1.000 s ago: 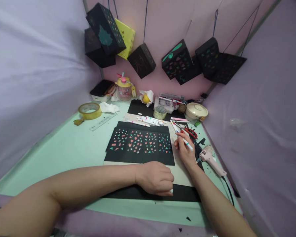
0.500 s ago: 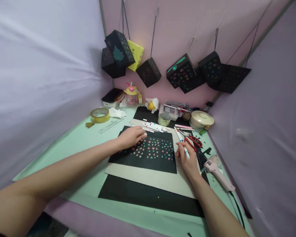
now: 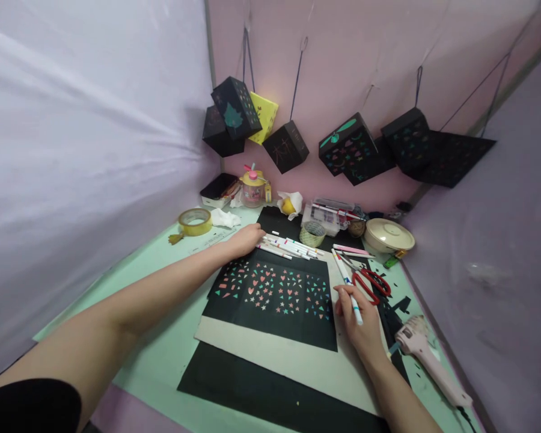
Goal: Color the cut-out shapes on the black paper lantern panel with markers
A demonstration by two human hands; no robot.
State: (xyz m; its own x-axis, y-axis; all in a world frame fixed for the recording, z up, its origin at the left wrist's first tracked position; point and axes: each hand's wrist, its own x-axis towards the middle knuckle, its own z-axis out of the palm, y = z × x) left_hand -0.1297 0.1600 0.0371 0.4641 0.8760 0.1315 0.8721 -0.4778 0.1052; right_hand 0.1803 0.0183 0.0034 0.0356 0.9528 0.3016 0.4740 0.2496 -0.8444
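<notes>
My left hand (image 3: pixel 249 239) reaches over the far left edge of a black paper sheet (image 3: pixel 270 334). Its fingers are bent together at the left end of a pile of white markers (image 3: pixel 297 248); anything between them is hidden. Small cut-out hearts, stars and triangles in pink, green and blue cover the sheet. Right of the sheet, my right hand (image 3: pixel 360 316) is closed around a white marker (image 3: pixel 348 279) with coloured bands, tilted with its far end to the upper left. Red-handled scissors (image 3: pixel 373 285) lie just beyond this hand.
A pink glue gun (image 3: pixel 433 361) and black scraps lie at right. Behind stand a lidded bowl (image 3: pixel 390 236), a tape roll (image 3: pixel 312 234), a plastic box (image 3: pixel 322 218) and a yellow-lidded jar (image 3: pixel 252 189). Yellow tape (image 3: pixel 195 222) sits at left. Black boxes (image 3: pixel 286 147) hang above.
My left hand has moved off the cut-out shapes, away from me to the marker pile. My right hand keeps its marker. The camera view has shifted, so the scene sits lower and further right.
</notes>
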